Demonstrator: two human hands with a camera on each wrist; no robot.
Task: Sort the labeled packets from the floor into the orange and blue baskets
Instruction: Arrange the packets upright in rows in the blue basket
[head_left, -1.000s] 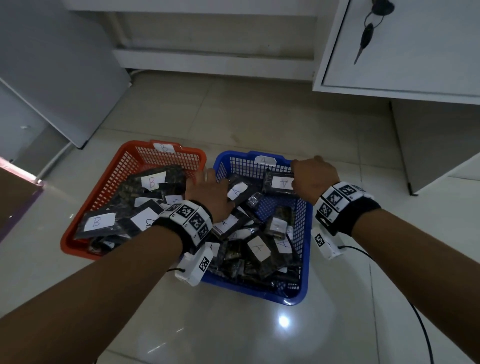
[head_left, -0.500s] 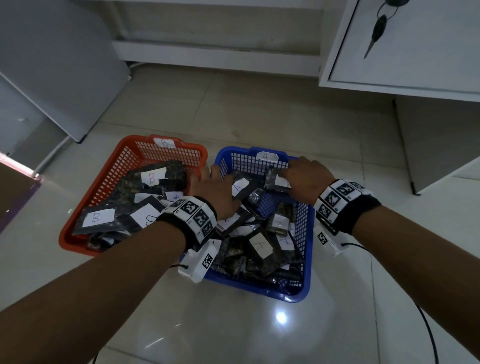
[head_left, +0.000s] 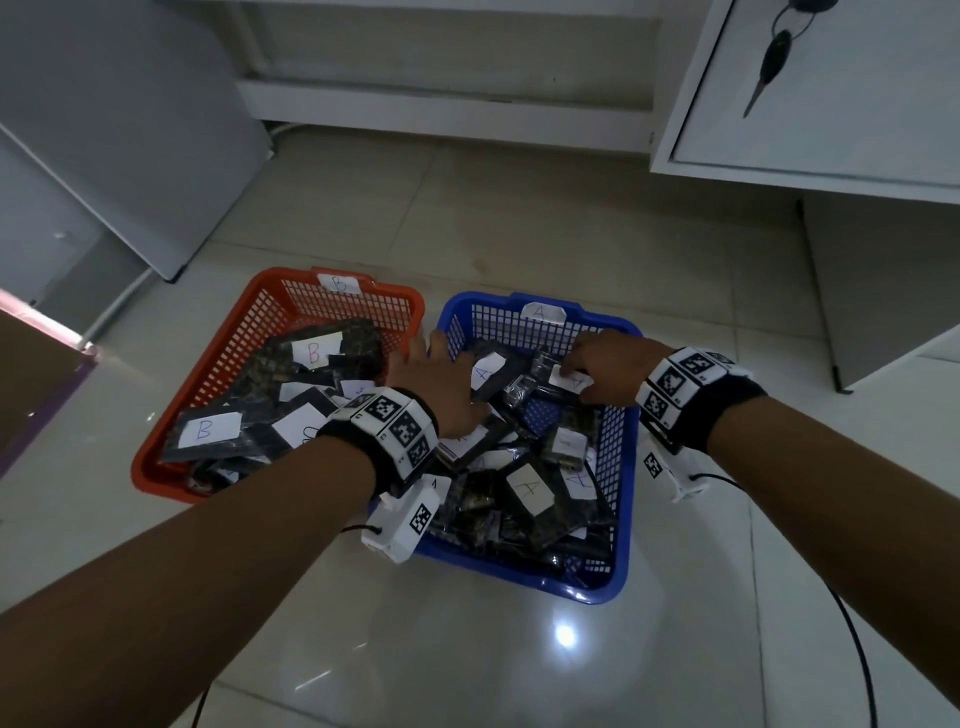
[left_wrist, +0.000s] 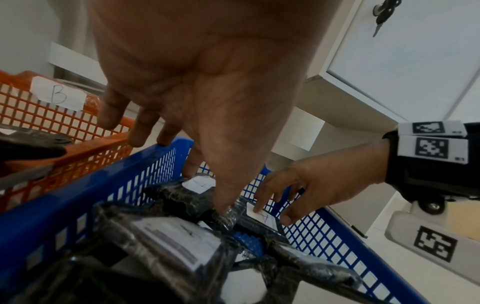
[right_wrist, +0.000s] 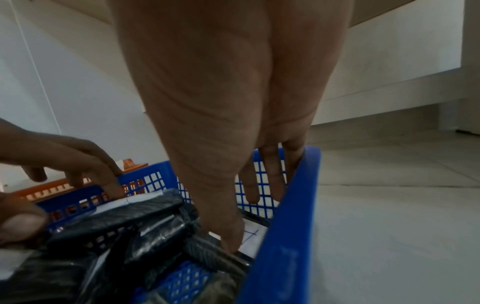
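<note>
Both hands have dropped lower into the blue basket (head_left: 626, 467) since a second ago; right hand (head_left: 608, 366) came off the far rim and down onto a packet, baskets unmoved. Left hand (head_left: 441, 384) is spread flat, fingers straight: fingertips at the rim where blue meets the orange basket (head_left: 228, 364), thumb down on the packets. Right hand has relaxed fingers, thumb and a fingertip touching the "A" label of a packet (head_left: 569, 382) by the far right wall; looks like a touch, not a grip, though the wrist view is partly blocked.

Surface: glossy pale tiled floor (head_left: 519, 649) with a lamp reflection near the front. White cabinet (head_left: 831, 93) at upper right, key (head_left: 769, 62) hanging in its lock; white panel leaning at left.

Count: two baskets side by side, touching. Orange tagged "B", blue tagged "A". Dark packets with white labels are piled in both: roughly six labels visible in orange, around eight in blue, overlap makes exact counts unreliable. No packets visible on the floor
</note>
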